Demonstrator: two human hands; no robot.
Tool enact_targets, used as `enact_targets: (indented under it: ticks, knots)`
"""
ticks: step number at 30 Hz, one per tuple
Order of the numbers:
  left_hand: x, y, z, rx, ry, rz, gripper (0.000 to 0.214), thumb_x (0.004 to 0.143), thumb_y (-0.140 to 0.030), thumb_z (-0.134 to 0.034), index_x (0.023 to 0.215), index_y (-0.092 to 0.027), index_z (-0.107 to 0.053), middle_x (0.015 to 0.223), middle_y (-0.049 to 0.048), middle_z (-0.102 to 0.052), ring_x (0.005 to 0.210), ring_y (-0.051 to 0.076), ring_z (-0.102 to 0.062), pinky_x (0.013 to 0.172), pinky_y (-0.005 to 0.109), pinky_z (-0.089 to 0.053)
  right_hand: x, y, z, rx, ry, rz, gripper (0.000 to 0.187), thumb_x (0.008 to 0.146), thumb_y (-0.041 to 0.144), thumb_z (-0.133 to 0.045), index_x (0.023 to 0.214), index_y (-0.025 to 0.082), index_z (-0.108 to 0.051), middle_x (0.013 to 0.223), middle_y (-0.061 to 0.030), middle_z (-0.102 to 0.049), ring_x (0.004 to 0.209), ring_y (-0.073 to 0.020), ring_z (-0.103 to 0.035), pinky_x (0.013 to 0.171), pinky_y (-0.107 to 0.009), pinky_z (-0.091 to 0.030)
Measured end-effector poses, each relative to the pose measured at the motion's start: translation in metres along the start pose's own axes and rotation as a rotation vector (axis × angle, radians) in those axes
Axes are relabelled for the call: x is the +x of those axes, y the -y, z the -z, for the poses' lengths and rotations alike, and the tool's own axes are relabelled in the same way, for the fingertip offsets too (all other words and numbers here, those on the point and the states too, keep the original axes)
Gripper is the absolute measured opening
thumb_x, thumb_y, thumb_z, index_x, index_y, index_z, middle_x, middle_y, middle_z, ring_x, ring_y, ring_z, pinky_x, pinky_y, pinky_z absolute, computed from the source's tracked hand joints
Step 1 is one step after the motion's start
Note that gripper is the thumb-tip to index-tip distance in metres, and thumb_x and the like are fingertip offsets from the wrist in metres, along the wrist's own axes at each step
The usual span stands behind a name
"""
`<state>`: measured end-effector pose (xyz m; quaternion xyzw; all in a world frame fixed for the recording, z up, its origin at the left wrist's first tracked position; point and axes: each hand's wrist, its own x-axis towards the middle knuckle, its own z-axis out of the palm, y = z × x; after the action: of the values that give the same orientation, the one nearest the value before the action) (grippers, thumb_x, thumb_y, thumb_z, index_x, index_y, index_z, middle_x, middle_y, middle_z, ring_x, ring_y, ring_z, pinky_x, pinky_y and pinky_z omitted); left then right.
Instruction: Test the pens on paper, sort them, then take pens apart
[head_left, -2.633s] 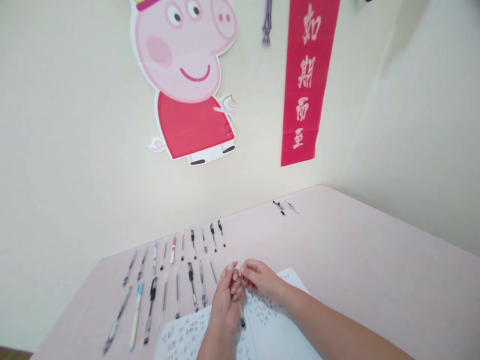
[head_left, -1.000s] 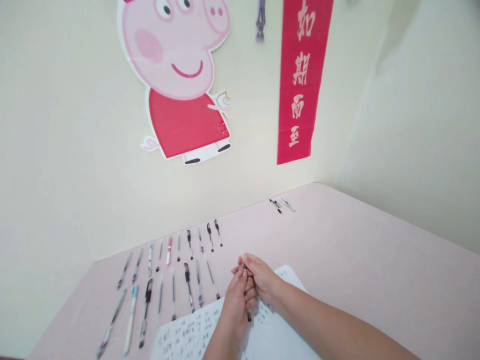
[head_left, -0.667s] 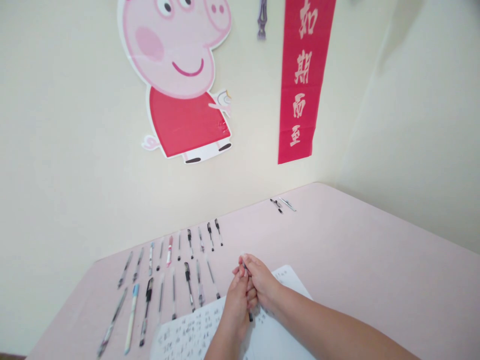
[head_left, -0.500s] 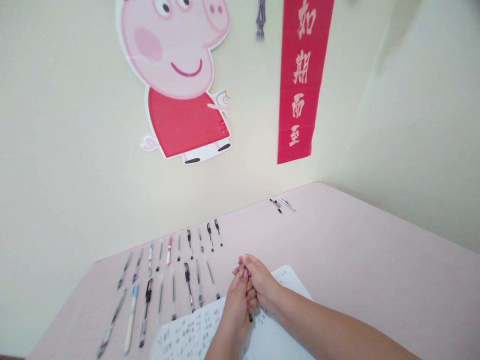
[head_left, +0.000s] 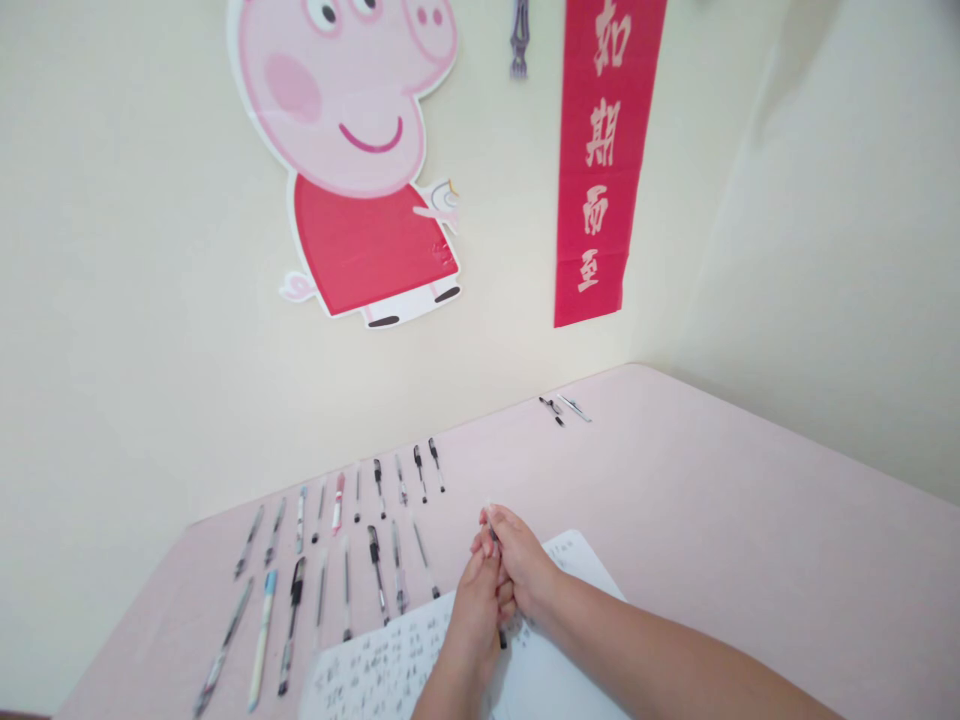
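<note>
My left hand (head_left: 478, 590) and my right hand (head_left: 521, 560) are closed together around a slim pen (head_left: 503, 638). Its dark end pokes out below the fingers, and a pale tip shows above them; the middle is covered by my fingers. Beneath both hands lies a white sheet of paper (head_left: 405, 650) with rows of handwriting. To the left, several pens are laid out in two rough rows, among them a black-capped pen (head_left: 292, 625), a blue-capped pen (head_left: 262, 640) and a pink pen (head_left: 338, 503). Nearest to my left hand is a thin clear pen (head_left: 425, 560).
The pink tabletop (head_left: 720, 520) meets the wall at the back. Near its far edge lie a few small pen parts (head_left: 551, 408) and a silver-looking slim piece (head_left: 574, 408). A cartoon pig cutout (head_left: 375, 240) and a red banner (head_left: 604, 220) hang on the wall.
The pen's pale tip now shows a little above my fingers, where it was less visible before. Both hands have barely moved, and the laid-out pens are unchanged.
</note>
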<state>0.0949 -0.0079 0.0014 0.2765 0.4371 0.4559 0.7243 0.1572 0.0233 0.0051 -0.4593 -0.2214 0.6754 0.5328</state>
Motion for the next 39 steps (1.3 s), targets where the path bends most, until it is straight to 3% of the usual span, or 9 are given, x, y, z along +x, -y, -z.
enact_targets:
  ticks: [5, 8, 11, 14, 20, 25, 29, 33, 39]
  knots:
    - [0.001, -0.001, 0.001, -0.018, 0.031, -0.029, 0.053, 0.062, -0.059, -0.066, 0.094, -0.021, -0.046, 0.050, -0.0137, -0.017, 0.036, 0.001, -0.014, 0.037, 0.013, -0.010, -0.003, 0.005, 0.000, 0.004, 0.065, 0.007, 0.029, 0.079, 0.051, -0.048, 0.078, 0.022, -0.047, 0.062, 0.0033, -0.059, 0.045, -0.0100, -0.048, 0.045, -0.022, -0.036]
    - [0.003, -0.002, 0.004, -0.001, 0.085, -0.046, 0.046, 0.065, -0.059, -0.064, 0.081, -0.020, -0.044, 0.050, -0.0128, -0.021, 0.037, 0.001, -0.014, 0.036, 0.013, -0.010, -0.002, 0.007, 0.002, 0.043, 0.111, 0.102, 0.030, 0.076, 0.050, -0.052, 0.079, 0.020, -0.053, 0.078, -0.0024, -0.065, 0.066, -0.0141, -0.059, 0.062, -0.027, -0.045]
    - [0.004, -0.003, 0.006, 0.021, 0.127, -0.028, 0.045, 0.066, -0.058, -0.063, 0.075, -0.019, -0.043, 0.050, -0.0119, -0.025, 0.037, 0.001, -0.015, 0.035, 0.014, -0.011, 0.007, 0.008, 0.007, 0.067, 0.132, 0.212, 0.032, 0.074, 0.050, -0.056, 0.077, 0.019, -0.058, 0.090, -0.0064, -0.066, 0.087, -0.0177, -0.060, 0.078, -0.030, -0.044]
    - [0.003, -0.004, 0.006, 0.028, 0.141, -0.011, 0.043, 0.068, -0.056, -0.064, 0.077, -0.018, -0.045, 0.051, -0.0109, -0.029, 0.037, 0.001, -0.018, 0.036, 0.014, -0.013, 0.020, 0.012, 0.018, 0.047, 0.071, 0.278, 0.033, 0.071, 0.051, -0.058, 0.081, 0.019, -0.062, 0.090, -0.0061, -0.064, 0.081, -0.0165, -0.058, 0.073, -0.029, -0.044]
    - [0.005, -0.003, 0.009, -0.044, 0.150, -0.018, 0.035, 0.071, -0.049, -0.064, 0.078, -0.017, -0.049, 0.054, -0.0084, -0.036, 0.038, 0.001, -0.023, 0.035, 0.014, -0.016, 0.041, 0.019, 0.044, -0.439, -0.072, 0.495, 0.036, 0.076, 0.049, -0.052, 0.083, 0.017, -0.067, 0.068, -0.0022, -0.058, 0.061, -0.0140, -0.048, 0.056, -0.026, -0.037]
    - [0.006, -0.009, 0.014, -0.182, 0.118, -0.077, 0.029, 0.072, -0.041, -0.065, 0.081, -0.015, -0.055, 0.060, -0.0055, -0.044, 0.042, 0.001, -0.031, 0.037, 0.014, -0.024, 0.045, 0.011, 0.050, -0.855, -0.059, 0.636, 0.025, 0.077, 0.027, -0.050, 0.097, 0.017, -0.062, 0.069, -0.0005, -0.059, 0.060, -0.0135, -0.050, 0.059, -0.025, -0.038]
    - [0.007, -0.014, 0.015, -0.299, 0.094, -0.104, 0.026, 0.069, -0.034, -0.070, 0.079, -0.014, -0.058, 0.062, -0.0041, -0.048, 0.044, 0.002, -0.034, 0.039, 0.013, -0.030, 0.033, 0.012, 0.046, -1.149, -0.017, 0.668, 0.018, 0.074, 0.019, -0.051, 0.089, 0.019, -0.061, 0.064, 0.0010, -0.057, 0.059, -0.0131, -0.049, 0.059, -0.024, -0.035]
    - [0.008, -0.016, 0.015, -0.367, 0.069, -0.133, 0.016, 0.071, -0.025, -0.069, 0.077, -0.012, -0.061, 0.064, -0.0013, -0.053, 0.050, 0.004, -0.044, 0.046, 0.015, -0.040, 0.023, 0.015, 0.043, -1.270, 0.009, 0.736, 0.016, 0.075, 0.017, -0.050, 0.084, 0.019, -0.062, 0.070, -0.0019, -0.059, 0.065, -0.0149, -0.050, 0.063, -0.026, -0.035]
    - [0.008, -0.020, 0.016, -0.455, -0.061, -0.109, 0.004, 0.076, -0.011, -0.060, 0.077, -0.011, -0.065, 0.079, 0.0055, -0.064, 0.070, 0.010, -0.060, 0.065, 0.021, -0.052, 0.023, 0.014, 0.043, -1.330, 0.031, 0.752, 0.017, 0.074, 0.015, -0.050, 0.085, 0.020, -0.062, 0.077, -0.0037, -0.059, 0.074, -0.0172, -0.050, 0.069, -0.028, -0.036]
